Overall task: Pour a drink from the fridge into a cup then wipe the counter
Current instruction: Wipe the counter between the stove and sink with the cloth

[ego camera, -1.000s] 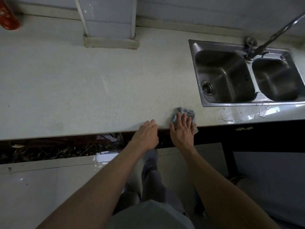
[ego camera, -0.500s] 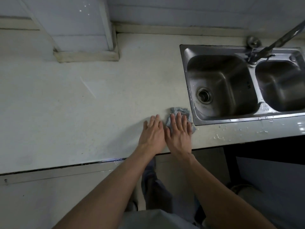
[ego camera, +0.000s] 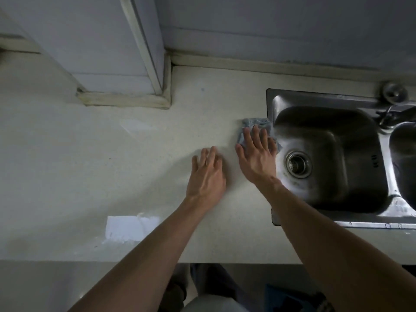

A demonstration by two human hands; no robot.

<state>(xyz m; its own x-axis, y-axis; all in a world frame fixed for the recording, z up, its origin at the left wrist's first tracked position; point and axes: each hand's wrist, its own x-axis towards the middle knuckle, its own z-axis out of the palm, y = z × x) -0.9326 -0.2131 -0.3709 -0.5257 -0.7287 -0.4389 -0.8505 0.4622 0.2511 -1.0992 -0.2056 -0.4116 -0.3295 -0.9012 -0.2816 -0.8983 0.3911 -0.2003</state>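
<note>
Speckled counter (ego camera: pixel 112 172): right hand (ego camera: pixel 256 158) flattens crumpled grey cloth (ego camera: pixel 252 123).

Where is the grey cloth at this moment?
In the head view the grey cloth lies on the counter right of centre, at the left rim of the sink, pressed flat under the right hand.

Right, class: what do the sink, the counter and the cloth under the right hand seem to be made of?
Sink: probably stainless steel, brushed grey with bright reflections. Counter: pale speckled stone or composite, smooth, faintly glossy; which one is unclear. Cloth: soft grey-blue fabric, perhaps microfibre, crumpled in folds under the right hand.
</note>
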